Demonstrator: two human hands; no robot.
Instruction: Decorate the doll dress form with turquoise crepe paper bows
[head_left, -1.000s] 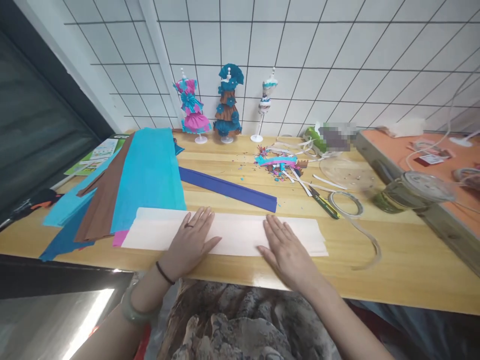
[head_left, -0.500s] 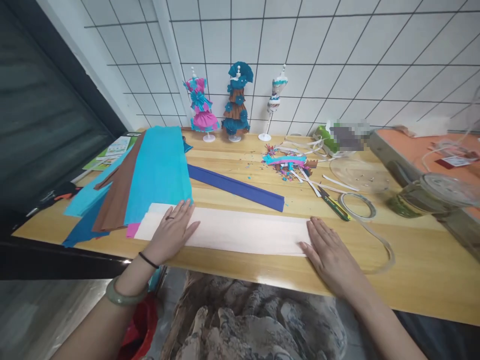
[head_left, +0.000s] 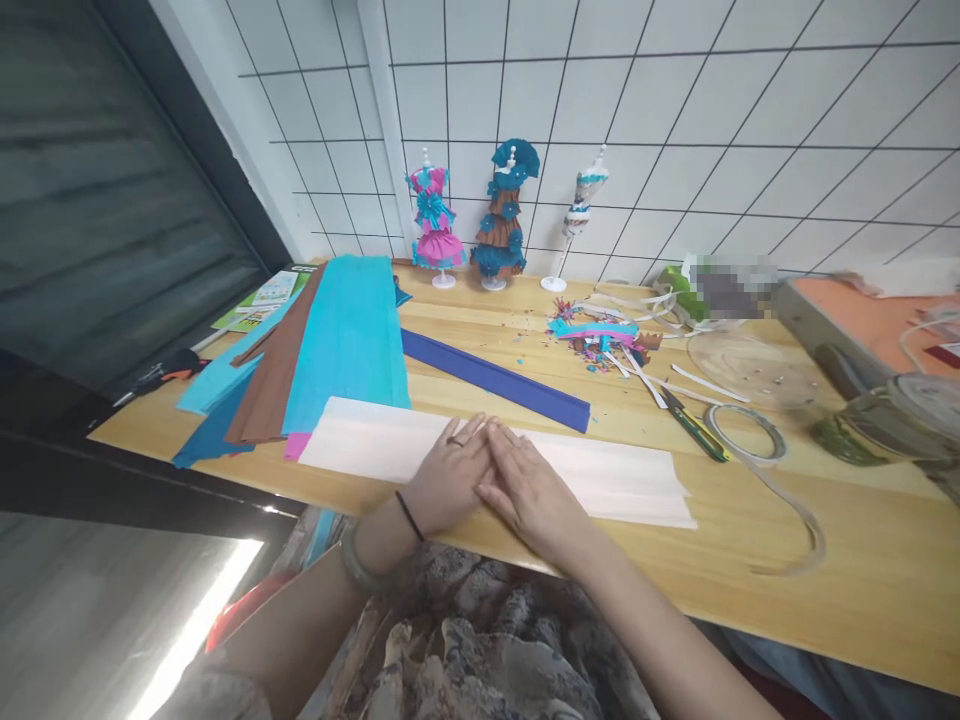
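Note:
A long strip of pale crepe paper (head_left: 622, 475) lies flat along the near edge of the table. My left hand (head_left: 454, 475) rests on its middle, fingers stretched out and palm down. My right hand (head_left: 529, 485) lies flat right beside it, the fingertips of both touching over the paper. Neither hand holds anything. Behind the strip lies a folded dark blue paper band (head_left: 499, 380). Sheets of bright blue crepe paper (head_left: 349, 330) and brown crepe paper (head_left: 262, 405) are spread at the left, reaching the strip's left end.
Three small dress forms stand by the wall; one wears a pink and blue dress (head_left: 439, 240). Right of centre lie paper scraps (head_left: 600, 335), a green utility knife (head_left: 697, 430) and a tape roll (head_left: 746, 432). A clear jar (head_left: 892, 415) stands at far right.
My hands have slid inward from the two ends of the pale strip and met at its middle. The view has shifted, so everything sits further right. The strip's right end is now uncovered.

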